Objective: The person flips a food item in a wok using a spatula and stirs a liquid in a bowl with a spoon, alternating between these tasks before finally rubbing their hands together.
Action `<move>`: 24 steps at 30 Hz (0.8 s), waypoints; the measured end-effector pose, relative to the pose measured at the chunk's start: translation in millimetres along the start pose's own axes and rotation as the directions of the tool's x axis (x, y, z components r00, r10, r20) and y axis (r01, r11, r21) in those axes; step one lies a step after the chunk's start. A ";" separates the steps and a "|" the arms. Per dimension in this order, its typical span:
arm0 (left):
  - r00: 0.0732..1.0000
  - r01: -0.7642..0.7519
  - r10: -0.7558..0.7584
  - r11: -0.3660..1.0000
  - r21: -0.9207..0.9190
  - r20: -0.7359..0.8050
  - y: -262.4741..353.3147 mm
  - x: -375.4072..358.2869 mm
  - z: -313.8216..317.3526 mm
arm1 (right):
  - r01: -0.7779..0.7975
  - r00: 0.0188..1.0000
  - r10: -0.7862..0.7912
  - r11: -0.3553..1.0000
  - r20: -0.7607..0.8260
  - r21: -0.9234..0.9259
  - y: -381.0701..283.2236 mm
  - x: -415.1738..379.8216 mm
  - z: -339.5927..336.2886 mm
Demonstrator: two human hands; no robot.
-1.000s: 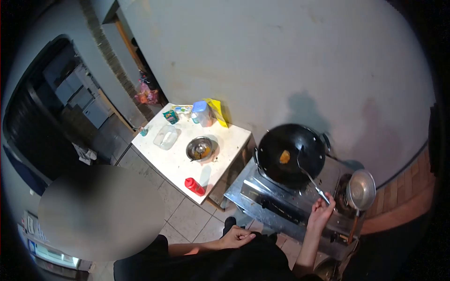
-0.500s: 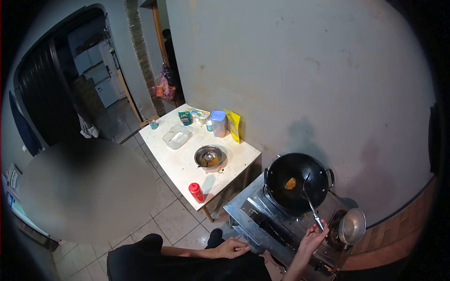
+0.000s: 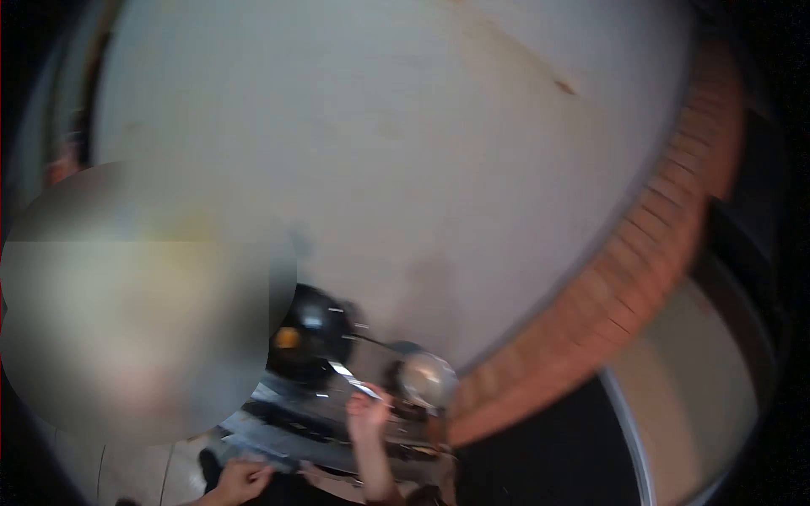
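Observation:
The view is smeared by motion. My right hand is closed on the handle of a metal utensil, whose far end reaches into the black wok. An orange-brown piece of food lies in the wok, on its left side. To the right of the wok, close to my right hand, is a round metal pan. My left hand rests low near my lap, away from the stove; its fingers are too blurred to read.
A large blurred patch covers the left side. The pale wall rises behind the stove. A reddish brick edge curves along the right, with a dark surface below it. Floor tiles show at the lower left.
The camera has swung right, so the wok, pan and both hands appear further left. The white table is now hidden behind the blurred patch. My right hand still holds the utensil.

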State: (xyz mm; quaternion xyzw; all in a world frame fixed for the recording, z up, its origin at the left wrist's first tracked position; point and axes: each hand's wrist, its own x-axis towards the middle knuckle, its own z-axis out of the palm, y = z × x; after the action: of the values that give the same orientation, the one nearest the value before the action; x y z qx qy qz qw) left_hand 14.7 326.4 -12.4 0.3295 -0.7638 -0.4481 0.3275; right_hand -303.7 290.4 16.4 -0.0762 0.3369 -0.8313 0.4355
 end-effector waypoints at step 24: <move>0.970 -0.023 0.071 0.979 0.203 -0.231 -3.1 13.6 -11.9 | 0.013 0.997 -0.024 0.989 -0.073 -0.144 13.3 8.1 20.5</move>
State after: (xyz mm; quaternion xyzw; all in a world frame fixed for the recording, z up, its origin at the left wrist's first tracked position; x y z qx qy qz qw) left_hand 17.1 308.8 -7.8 0.3934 -0.7676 -0.3192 0.3926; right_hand -291.1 268.8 22.3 -0.0795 0.4110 -0.8111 0.4085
